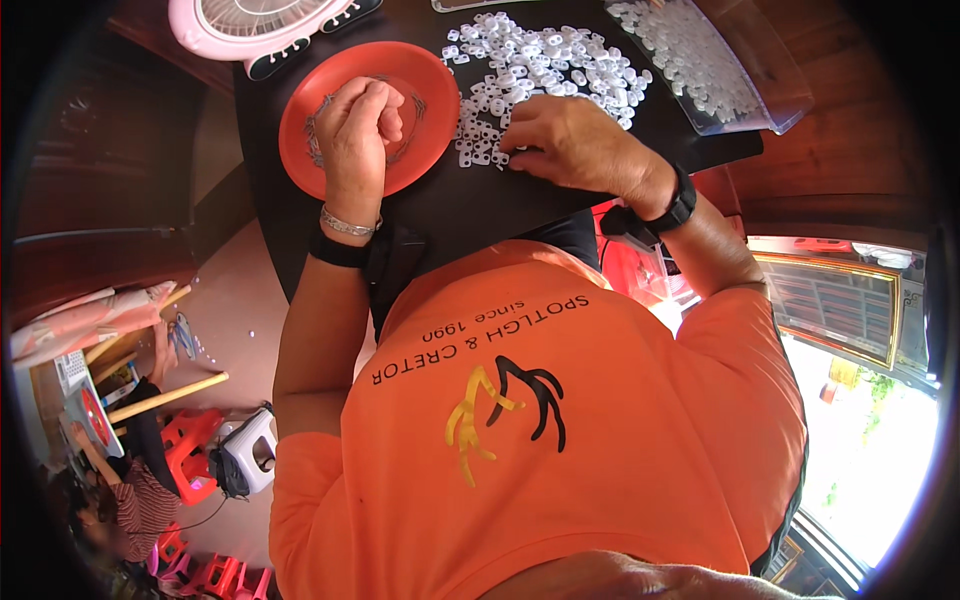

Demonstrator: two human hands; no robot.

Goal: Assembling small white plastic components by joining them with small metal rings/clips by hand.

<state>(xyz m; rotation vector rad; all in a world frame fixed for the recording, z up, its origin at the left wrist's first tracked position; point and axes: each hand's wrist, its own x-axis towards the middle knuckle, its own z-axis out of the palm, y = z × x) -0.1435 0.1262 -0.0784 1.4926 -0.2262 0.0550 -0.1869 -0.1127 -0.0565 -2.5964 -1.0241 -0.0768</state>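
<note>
My left hand (358, 132) is over a round red plate (425, 85), its fingers curled inward. Whatever those fingers may hold is hidden. Small thin grey metal pieces (316, 150) lie around the inside of the plate. To the right, a spread-out heap of small white plastic pieces with holes (560, 60) covers part of the dark table (480, 205). My right hand (572, 145) reaches down at the near edge of this heap, fingertips drawn together by the nearest pieces. I cannot make out what is between them.
A clear plastic bin (770, 115) of white pieces stands at the back right. Beyond the plate is a pink fan (260, 20). At lower left, another person in a striped sleeve (150, 505) is near red stools (190, 455) and a white stool (250, 450).
</note>
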